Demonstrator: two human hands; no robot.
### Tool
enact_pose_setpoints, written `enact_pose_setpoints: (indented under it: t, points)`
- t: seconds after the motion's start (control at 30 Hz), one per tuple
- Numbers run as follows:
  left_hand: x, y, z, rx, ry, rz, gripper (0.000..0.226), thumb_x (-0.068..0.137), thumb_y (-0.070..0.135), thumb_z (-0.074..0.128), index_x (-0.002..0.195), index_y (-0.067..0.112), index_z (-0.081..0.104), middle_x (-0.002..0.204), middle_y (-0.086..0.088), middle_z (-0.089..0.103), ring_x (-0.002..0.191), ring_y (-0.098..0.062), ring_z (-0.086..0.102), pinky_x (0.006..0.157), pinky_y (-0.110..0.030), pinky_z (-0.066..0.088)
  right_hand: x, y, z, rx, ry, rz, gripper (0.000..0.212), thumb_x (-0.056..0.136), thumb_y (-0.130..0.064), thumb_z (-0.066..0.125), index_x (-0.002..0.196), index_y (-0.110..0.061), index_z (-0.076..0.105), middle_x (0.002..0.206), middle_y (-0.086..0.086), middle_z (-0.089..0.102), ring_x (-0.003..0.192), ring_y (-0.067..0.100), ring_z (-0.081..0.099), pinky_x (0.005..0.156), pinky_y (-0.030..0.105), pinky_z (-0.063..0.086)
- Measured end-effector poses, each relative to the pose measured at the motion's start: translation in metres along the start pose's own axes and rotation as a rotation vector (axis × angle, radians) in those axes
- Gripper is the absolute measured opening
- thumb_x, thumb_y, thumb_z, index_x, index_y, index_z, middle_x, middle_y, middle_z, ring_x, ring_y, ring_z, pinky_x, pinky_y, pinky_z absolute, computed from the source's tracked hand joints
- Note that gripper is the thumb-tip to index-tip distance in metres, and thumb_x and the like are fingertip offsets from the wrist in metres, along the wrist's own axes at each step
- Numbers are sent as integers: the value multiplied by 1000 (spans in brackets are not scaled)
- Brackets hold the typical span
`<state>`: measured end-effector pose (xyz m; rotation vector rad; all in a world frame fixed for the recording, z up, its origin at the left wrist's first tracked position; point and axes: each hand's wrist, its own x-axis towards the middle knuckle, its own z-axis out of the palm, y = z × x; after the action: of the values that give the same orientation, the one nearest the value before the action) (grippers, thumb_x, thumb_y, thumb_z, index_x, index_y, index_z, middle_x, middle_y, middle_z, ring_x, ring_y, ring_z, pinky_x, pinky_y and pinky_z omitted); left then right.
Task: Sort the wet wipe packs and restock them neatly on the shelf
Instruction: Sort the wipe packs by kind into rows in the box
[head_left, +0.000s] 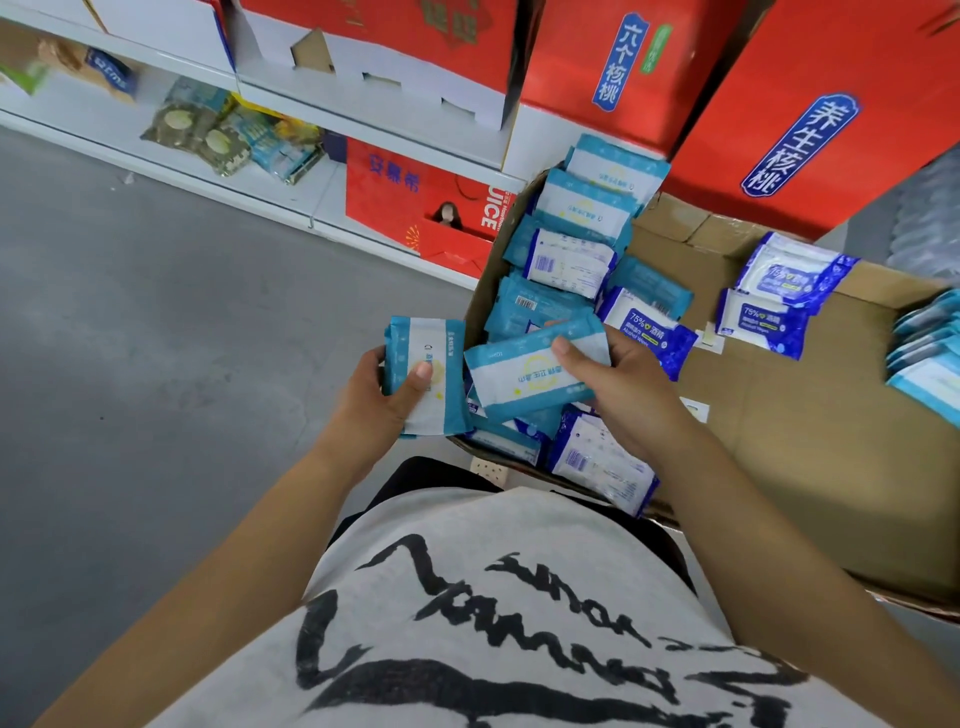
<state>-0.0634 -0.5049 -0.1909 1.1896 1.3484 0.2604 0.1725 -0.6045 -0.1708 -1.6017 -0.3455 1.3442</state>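
Grey printed T-shirt (509, 597) nearest. Beyond it, left hand (382, 395) grips stacked teal-and-white plastic wet wipe packs (434, 364); right hand (618, 384) clasps another teal pack (535, 374) over brown cardboard box (779, 415). Best approach imo: match print direction, square edges w/ stack, leave dark-blue alcohol packs (649, 332) behind.

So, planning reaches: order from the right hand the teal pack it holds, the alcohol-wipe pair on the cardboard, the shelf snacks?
From the right hand:
1. teal pack, in its grip.
2. alcohol-wipe pair, to its right.
3. shelf snacks, far upper left.
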Motion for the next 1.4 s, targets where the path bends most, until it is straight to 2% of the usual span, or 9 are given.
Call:
enact_pose_setpoints:
  t: [0.13,0.23,0.4,0.5,0.6,0.77,1.0,1.33,1.4]
  points:
    - [-5,7,2,57,-62,67,51,97,57,49,138,27,44,114,17,64,87,9,70,62,-15,56,7,-8,10,-213,23,-59,35,80,-31,83,109,-19,68,105,-4,75,94,13,73,85,37,61]
    - [-7,12,3,104,-125,96,65,87,67,49,140,29,47,123,13,66,94,5,70,67,-18,58,13,-10,26,-342,7,-102,33,76,-34,87,97,-16,70,96,-3,75,87,14,73,74,31,59]
    - [-6,10,9,38,-181,17,55,90,55,65,137,31,52,118,11,70,94,0,73,70,-16,58,21,-6,48,-358,24,-148,13,82,-35,82,85,-32,70,89,-14,71,81,-5,68,77,19,55]
    - [-2,-1,4,-60,-116,-92,58,89,47,71,139,23,56,116,3,74,95,-11,76,76,-26,60,29,4,41,-296,88,-70,18,94,-43,66,90,-26,73,93,-4,76,89,15,73,85,30,59]
    - [0,-10,-6,-100,-34,-151,56,93,42,70,141,18,53,115,2,73,95,-12,75,75,-25,59,37,30,21,-469,88,-49,26,97,-40,61,92,-19,75,91,-1,77,90,19,72,93,45,56]
    - [2,-24,-24,-123,23,-255,54,98,35,66,146,15,50,118,0,72,99,-17,73,81,-34,59,44,68,2,-768,-28,53,31,92,-39,70,111,-16,74,116,2,72,109,20,65,101,37,50]
    - [-2,-32,-31,-211,42,-308,57,94,30,74,146,22,51,120,-1,73,105,-20,74,92,-46,61,56,93,10,-949,-29,-65,65,78,-37,85,134,-17,59,151,7,43,138,24,40,116,34,31]
    - [-9,-31,-26,-113,34,-311,65,92,29,75,149,26,44,124,1,68,108,-20,71,92,-46,61,65,89,-3,-917,37,-140,37,91,-23,73,125,-10,68,133,9,64,122,24,58,105,32,44]
    - [-8,-29,-24,-104,39,-294,65,92,30,75,149,27,44,124,0,68,107,-19,71,91,-44,61,60,81,-6,-835,96,-188,28,96,-22,67,120,-9,71,123,8,70,112,21,63,93,25,49]
